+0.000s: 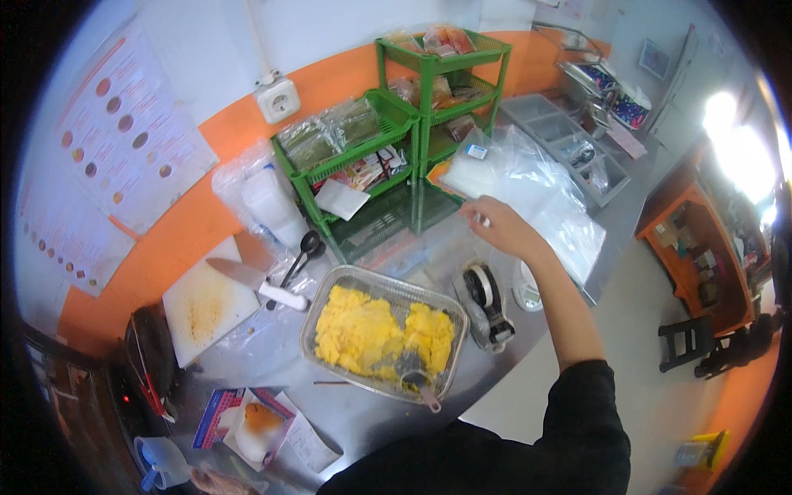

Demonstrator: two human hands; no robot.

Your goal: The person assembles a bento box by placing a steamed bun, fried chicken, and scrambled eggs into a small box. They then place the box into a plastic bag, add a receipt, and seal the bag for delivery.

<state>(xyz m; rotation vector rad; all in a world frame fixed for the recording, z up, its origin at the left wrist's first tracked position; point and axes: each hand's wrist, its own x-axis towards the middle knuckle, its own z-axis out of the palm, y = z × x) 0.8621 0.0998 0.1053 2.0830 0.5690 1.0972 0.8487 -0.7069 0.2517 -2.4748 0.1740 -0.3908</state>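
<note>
My right hand [495,224] reaches across the steel counter, fingers curled together beside the green rack and clear plastic bags [549,181]. A small whitish bit shows at the fingers, too small to name. At the lower left, part of my left hand [221,482] shows, its fingers mostly hidden. Close to it are a translucent plastic jug [162,460] and a rounded white thing with an orange-brown top [254,431], lying over printed papers. Between the hands sits a metal tray [310,330] of yellow, crumbly mash [355,326]. A metal scoop [415,379] rests in the mash.
A white-handled knife [285,295] lies partly over a stained white cutting board [206,309]. Black spoons [307,247] lie behind the tray; a tape dispenser [485,305] stands to its right. Green racks [346,165] hold packets. A grey compartment box [561,136] stands at far right.
</note>
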